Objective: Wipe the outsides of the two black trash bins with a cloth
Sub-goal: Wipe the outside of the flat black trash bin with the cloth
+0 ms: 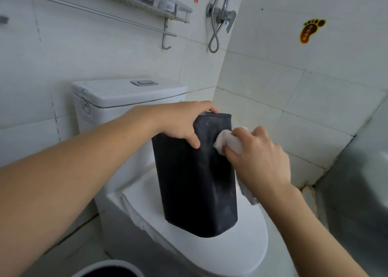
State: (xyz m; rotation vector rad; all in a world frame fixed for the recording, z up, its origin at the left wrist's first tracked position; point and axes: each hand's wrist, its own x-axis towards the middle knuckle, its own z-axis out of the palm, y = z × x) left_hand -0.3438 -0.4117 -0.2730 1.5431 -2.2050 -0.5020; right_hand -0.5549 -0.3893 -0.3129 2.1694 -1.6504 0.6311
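At centre frame we stand the black bin (197, 180) on the closed toilet lid (247, 253) for reach. Our left hand (180, 123) grips its rim to steady it; our right hand (258, 157) presses the bunched cloth (225, 141) against its upper side.

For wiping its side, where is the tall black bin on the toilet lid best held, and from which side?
By the top rim, from above on the left: the tall black plastic trash bin stands upright on the closed white toilet lid. The left hand grips there, leaving the wall free for the right hand with the white cloth.
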